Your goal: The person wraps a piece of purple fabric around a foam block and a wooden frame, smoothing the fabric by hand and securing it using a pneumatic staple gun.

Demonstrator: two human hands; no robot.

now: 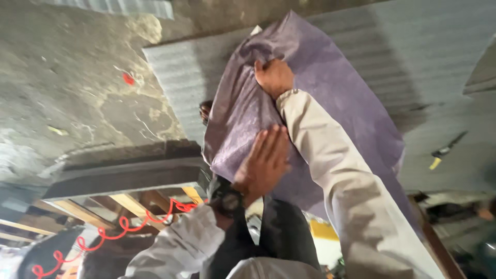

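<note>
A large purple sheet of fabric-like material (pixel 336 88) lies draped over a grey ribbed surface (pixel 170 72). My right hand (pixel 274 76) grips a bunched fold near the sheet's upper edge, its arm in a beige sleeve. Lower down, my left hand (pixel 264 163) presses flat on the sheet with fingers spread; a dark watch sits on that wrist. The sheet's lower part is hidden behind my arms.
A rough stained concrete floor (pixel 67 88) with a small red mark (pixel 128 78) fills the left. A red coiled cable (pixel 108 232) runs over wooden slats (pixel 77 209) at the lower left. A small tool with a yellow tip (pixel 443 155) lies on the grey surface at right.
</note>
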